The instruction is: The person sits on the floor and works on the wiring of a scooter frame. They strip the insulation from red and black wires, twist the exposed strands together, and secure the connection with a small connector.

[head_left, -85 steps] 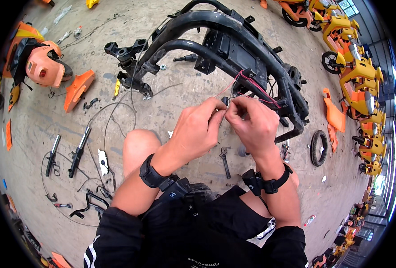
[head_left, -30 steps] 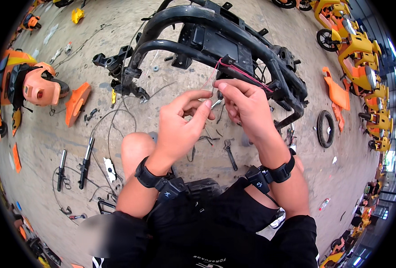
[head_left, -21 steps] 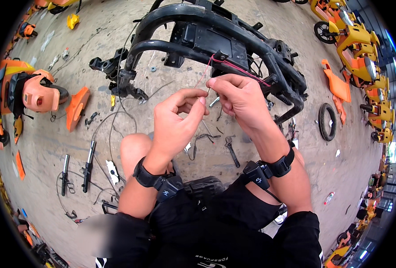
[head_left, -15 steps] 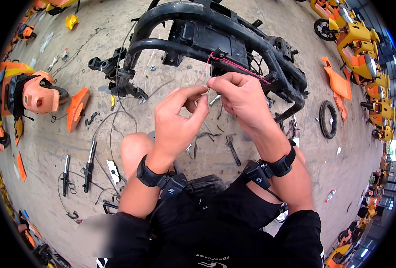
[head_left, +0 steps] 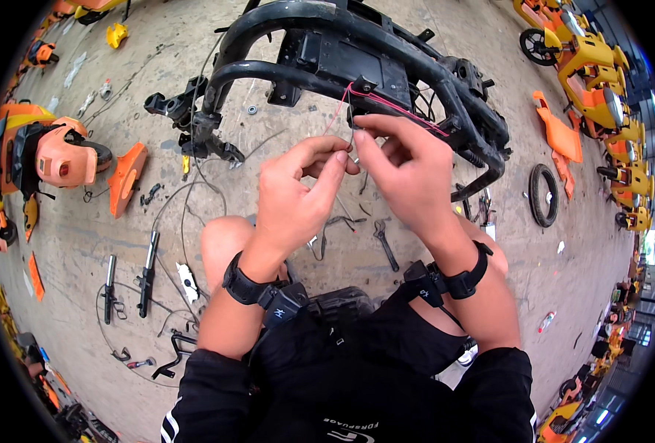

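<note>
Floor (head_left: 505,310), concrete: lay under everything below.
Bike frame (head_left: 250,71), black tube: stood ahead of the person.
Box (head_left: 350,65), flat and black: sat within the frame, its inside hidden.
Tyre (head_left: 536,195), black: lay well apart, at right.
Right hand (head_left: 410,166): thumb and forefinger stood slightly parted beside the dark wire; whether they gripped it could not be told.
Left hand (head_left: 298,190): thumb and forefinger pinched the dark wire's lower end.
Wrench (head_left: 385,245): lay below the right hand, head pointing away from the person.
Red wire (head_left: 386,102): bent at a frame bracket, its longer run slanting down rightward, a shorter run dropping toward the left hand.
Dark wire (head_left: 351,115): ran lengthwise from the bracket toward the person, nearly straight.
</note>
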